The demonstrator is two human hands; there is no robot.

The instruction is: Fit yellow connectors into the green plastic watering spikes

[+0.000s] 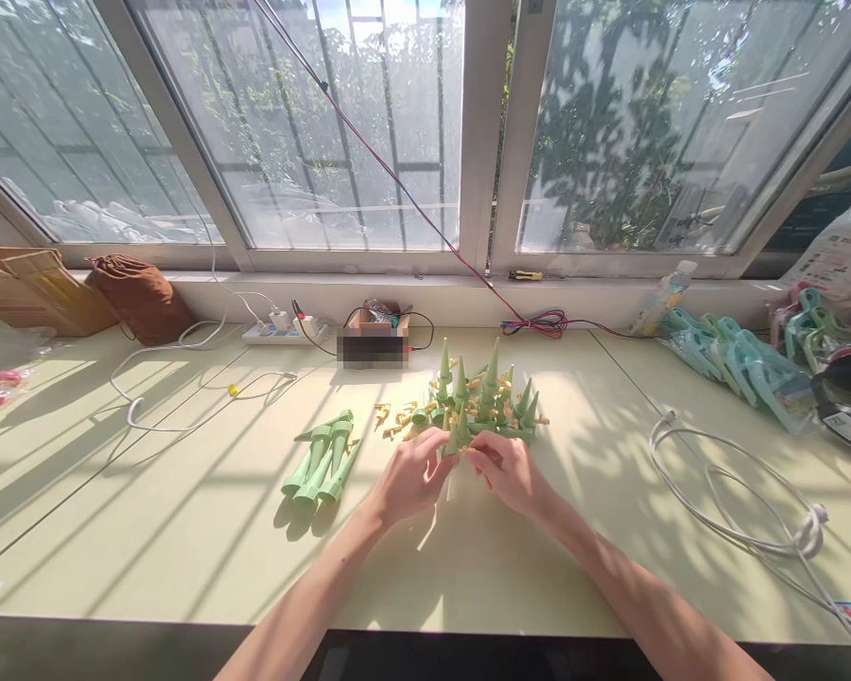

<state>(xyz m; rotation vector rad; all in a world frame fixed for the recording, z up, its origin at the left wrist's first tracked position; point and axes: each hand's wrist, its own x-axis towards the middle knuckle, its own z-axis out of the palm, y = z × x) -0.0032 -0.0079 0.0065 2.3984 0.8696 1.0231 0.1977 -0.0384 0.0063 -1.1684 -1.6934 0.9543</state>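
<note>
Near the middle of the table, my left hand (415, 473) pinches a small green plastic cone (452, 441) between thumb and fingers. My right hand (507, 468) is closed in a pinch at the cone's right side, on a small yellowish peg piece (466, 448) mostly covered by the fingertips. Right behind both hands stands a cluster of green cones (493, 388), with yellowish pegs sticking out of several. Loose yellowish pegs (397, 418) lie to the left of that cluster. Farther left, several longer green cones (319, 459) lie stacked in a pile.
A white power strip (284, 327) and a small open box (379, 322) stand by the window ledge. Coiled white cable (738, 501) lies at right, near bagged green clips (744, 364) and a bottle (665, 298). A brown drawstring bag (138, 298) sits at back left.
</note>
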